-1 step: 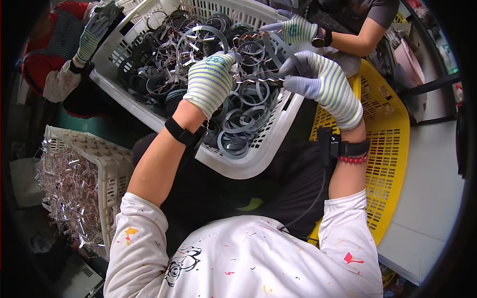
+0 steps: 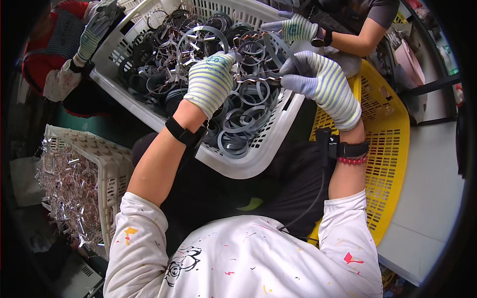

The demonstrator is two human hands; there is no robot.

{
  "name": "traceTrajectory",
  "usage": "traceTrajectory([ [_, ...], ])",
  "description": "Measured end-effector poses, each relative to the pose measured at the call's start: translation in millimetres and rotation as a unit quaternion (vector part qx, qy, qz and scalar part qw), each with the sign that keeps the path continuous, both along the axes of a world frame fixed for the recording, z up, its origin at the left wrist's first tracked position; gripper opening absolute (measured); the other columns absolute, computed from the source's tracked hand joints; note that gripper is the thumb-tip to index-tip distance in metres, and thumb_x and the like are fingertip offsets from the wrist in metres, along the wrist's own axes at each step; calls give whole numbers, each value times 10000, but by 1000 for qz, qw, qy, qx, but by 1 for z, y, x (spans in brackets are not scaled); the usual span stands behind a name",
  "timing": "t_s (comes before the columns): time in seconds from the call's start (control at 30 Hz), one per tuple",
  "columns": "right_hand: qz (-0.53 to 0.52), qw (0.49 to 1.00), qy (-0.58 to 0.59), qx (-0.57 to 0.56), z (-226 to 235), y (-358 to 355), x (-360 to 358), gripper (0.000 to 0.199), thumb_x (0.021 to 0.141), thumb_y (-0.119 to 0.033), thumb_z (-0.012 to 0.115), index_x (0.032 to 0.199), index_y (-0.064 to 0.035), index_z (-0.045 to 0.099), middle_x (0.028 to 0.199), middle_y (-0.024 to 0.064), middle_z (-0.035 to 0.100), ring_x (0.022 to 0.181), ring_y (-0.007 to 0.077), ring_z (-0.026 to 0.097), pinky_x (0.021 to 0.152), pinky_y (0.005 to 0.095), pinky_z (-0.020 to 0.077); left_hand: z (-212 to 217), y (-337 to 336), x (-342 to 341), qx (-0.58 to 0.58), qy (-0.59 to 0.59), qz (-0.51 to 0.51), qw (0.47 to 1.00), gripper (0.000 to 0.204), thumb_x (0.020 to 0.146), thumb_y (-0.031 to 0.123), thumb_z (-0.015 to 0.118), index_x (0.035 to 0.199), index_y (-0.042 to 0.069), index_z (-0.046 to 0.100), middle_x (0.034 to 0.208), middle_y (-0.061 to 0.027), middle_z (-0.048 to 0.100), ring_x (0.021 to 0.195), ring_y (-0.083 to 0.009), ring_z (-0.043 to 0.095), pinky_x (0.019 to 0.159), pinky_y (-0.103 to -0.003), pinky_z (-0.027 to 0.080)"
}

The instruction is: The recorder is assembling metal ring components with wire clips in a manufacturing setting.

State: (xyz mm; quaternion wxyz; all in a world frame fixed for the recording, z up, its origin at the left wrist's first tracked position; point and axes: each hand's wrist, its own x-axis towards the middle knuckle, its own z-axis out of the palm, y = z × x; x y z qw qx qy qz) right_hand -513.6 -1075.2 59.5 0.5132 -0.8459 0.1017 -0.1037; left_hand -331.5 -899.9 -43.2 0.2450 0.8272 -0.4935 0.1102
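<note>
My left hand (image 2: pixel 211 82), in a striped knit glove, is closed over the white basket (image 2: pixel 238 170), its fingertips mostly hidden. From it a thin wavy metal strip (image 2: pixel 258 79) stretches across to my right hand (image 2: pixel 325 84). That hand, gloved alike, has thumb and fingers curled together around a flat grey ring (image 2: pixel 280 47); the strip's far end meets its fingertips. Another grey ring (image 2: pixel 202 29) arches just above my left hand. Beneath both hands lie several loose grey rings (image 2: pixel 233 144), mixed with shiny metal pieces.
To the left stands a crate (image 2: pixel 112 171) heaped with shiny metal scraps (image 2: pixel 74 188). A yellow basket (image 2: pixel 387 149) is beside my right arm. Across the white basket, a co-worker's gloved hand (image 2: pixel 298 29) reaches in; another person's gloved hand (image 2: pixel 89 42) is at the far left.
My right hand has shifted very slightly left. Otherwise the hands and the rings look the same.
</note>
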Motion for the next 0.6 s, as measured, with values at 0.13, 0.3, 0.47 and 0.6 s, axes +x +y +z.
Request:
traceTrajectory([
  [0.13,-157,983,-94,-21,-38,8,13,340,861,-200,810,1124,1,731,914,49,764,807,90,669,758,276,548,-2,-4,-9,36,39,28,998,232,845,62,616,1065,90,687,930,-155,698,872,-357,687,722,-440,551],
  [0.3,-152,911,-247,-293,-44,35,29,312,882,-131,740,1182,-49,726,917,161,746,834,321,726,761,376,576,-3,-13,-17,59,119,27,991,229,894,114,603,1101,82,696,911,-187,715,873,-377,693,745,-452,554],
  [0.47,-52,898,-217,-379,-48,54,28,449,881,-115,765,1317,-78,663,1051,106,758,771,154,698,720,283,538,-6,-14,-22,21,224,-10,974,207,896,190,641,1053,71,705,892,-206,717,855,-395,688,756,-471,549],
  [0.6,-153,960,-227,-64,-27,47,20,595,880,-158,785,1430,-124,561,1091,39,719,746,63,634,699,244,552,2,-13,-14,-63,395,-16,917,225,924,199,645,1079,60,732,830,-113,697,715,-236,627,649,-345,499],
])
